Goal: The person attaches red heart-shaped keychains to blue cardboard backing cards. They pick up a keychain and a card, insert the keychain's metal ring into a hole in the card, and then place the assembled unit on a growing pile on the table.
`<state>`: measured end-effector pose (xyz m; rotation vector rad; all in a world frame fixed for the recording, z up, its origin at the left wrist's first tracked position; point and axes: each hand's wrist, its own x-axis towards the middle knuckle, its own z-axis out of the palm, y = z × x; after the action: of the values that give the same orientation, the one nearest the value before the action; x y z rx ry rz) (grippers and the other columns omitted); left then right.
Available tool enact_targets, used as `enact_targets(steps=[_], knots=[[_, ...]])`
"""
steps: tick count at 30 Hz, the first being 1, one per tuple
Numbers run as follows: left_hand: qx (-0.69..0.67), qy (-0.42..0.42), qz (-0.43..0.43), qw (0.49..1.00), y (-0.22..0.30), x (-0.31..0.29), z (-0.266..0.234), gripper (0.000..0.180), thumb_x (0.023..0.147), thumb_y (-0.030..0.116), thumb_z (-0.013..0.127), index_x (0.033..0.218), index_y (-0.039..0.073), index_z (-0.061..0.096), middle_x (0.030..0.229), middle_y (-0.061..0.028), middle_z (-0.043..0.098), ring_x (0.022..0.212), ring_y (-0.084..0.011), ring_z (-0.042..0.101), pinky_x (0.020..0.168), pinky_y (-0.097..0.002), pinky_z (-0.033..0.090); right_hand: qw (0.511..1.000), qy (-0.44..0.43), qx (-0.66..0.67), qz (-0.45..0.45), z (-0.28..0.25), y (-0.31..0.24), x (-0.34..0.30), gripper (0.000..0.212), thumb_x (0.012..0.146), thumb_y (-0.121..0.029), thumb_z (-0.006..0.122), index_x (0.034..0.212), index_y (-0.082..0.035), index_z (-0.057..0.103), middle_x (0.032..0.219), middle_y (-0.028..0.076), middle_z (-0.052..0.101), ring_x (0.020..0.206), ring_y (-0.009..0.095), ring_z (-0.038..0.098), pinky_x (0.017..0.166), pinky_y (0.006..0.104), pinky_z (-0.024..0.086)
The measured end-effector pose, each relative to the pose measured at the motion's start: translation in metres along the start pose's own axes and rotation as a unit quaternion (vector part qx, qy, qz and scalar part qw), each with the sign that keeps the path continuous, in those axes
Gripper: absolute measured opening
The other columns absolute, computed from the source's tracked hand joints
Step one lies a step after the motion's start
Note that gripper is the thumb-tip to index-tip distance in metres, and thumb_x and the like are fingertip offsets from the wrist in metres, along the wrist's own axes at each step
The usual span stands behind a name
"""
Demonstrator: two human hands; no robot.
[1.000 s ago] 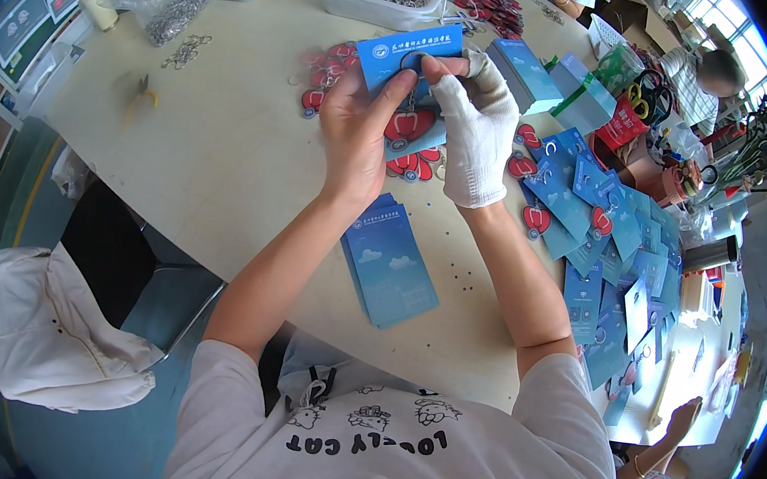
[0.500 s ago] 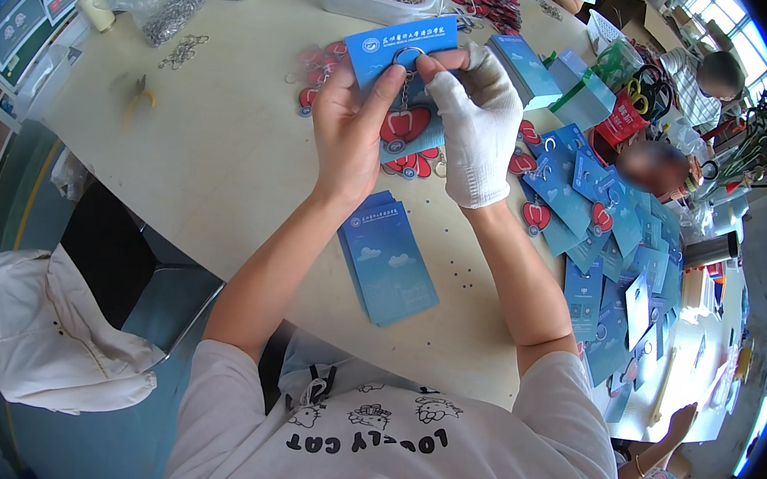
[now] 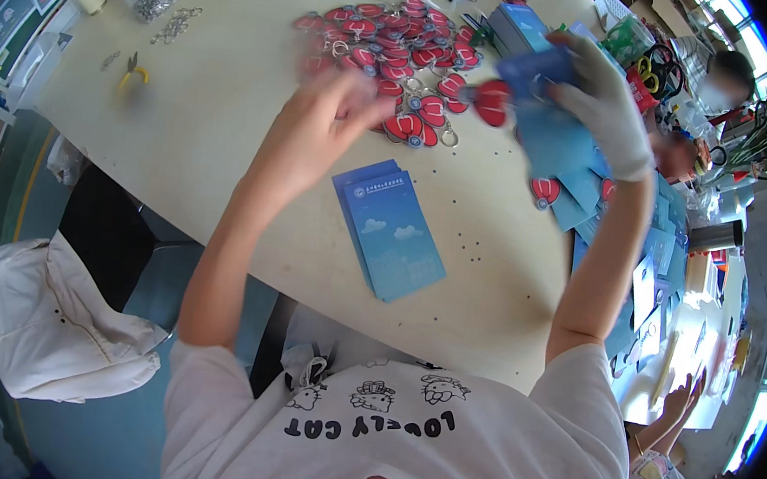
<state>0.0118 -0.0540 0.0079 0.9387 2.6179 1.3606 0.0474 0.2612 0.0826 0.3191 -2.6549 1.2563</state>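
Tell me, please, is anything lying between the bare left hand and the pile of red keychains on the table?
Nothing visible does. The left hand hovers just short of the red keychains, with only bare table between them. The gloved right hand holds a blue card off to the side.

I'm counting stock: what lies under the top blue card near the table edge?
Under the top blue card more blue card edges peek out at the left, a small stack on the table. How many are there is hidden.

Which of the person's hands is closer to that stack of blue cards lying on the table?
Left. The bare left hand hovers just above and left of the stack of blue cards; the gloved right hand is raised farther off to the upper right, holding a blue card.
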Motion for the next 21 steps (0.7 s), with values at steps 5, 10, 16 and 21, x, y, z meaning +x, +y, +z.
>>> enact_targets(steps=[5,10,16,21], knots=[[0.220,0.013,0.011,0.975,-0.017,-0.062,0.047,0.049,0.070,0.034,0.080,0.100,0.003,0.055,0.091,-0.0097,0.054,0.094,-0.0262,0.052,0.082,-0.0367,0.043,0.905,0.032,-0.415,0.088,-0.036,0.054,-0.029,0.055,0.078,-0.013,0.065,0.130,-0.006,0.047,0.121,0.015,0.056,0.107,0.023,0.057,0.093,0.0323,0.044],[0.112,-0.002,-0.023,0.993,-0.026,-0.059,0.054,0.047,0.066,0.026,0.083,0.093,0.003,0.053,0.089,-0.0077,0.053,0.097,-0.0235,0.050,0.082,-0.0337,0.041,0.971,-0.081,-0.225,-0.004,0.052,0.055,0.009,0.027,0.083,-0.022,0.064,0.106,-0.008,0.063,0.102,0.011,0.065,0.091,0.026,0.063,0.082,0.0340,0.049],[-0.144,-0.042,-0.139,0.979,-0.039,-0.049,0.035,0.029,0.073,0.012,0.078,0.088,0.003,0.054,0.085,-0.0040,0.060,0.082,-0.0098,0.054,0.072,-0.0256,0.042,0.944,-0.195,-0.265,0.021,0.087,0.053,0.010,0.036,0.076,-0.041,0.069,0.096,-0.012,0.065,0.094,0.008,0.067,0.093,0.028,0.063,0.080,0.0387,0.049],[-0.218,-0.032,-0.163,0.962,-0.044,-0.051,0.028,0.018,0.077,0.010,0.074,0.082,0.003,0.058,0.081,-0.0042,0.065,0.074,-0.0064,0.057,0.069,-0.0218,0.043,0.963,-0.153,-0.221,-0.013,0.097,0.062,-0.006,0.033,0.077,-0.031,0.070,0.096,-0.007,0.061,0.095,0.013,0.064,0.089,0.032,0.062,0.076,0.0405,0.049]])
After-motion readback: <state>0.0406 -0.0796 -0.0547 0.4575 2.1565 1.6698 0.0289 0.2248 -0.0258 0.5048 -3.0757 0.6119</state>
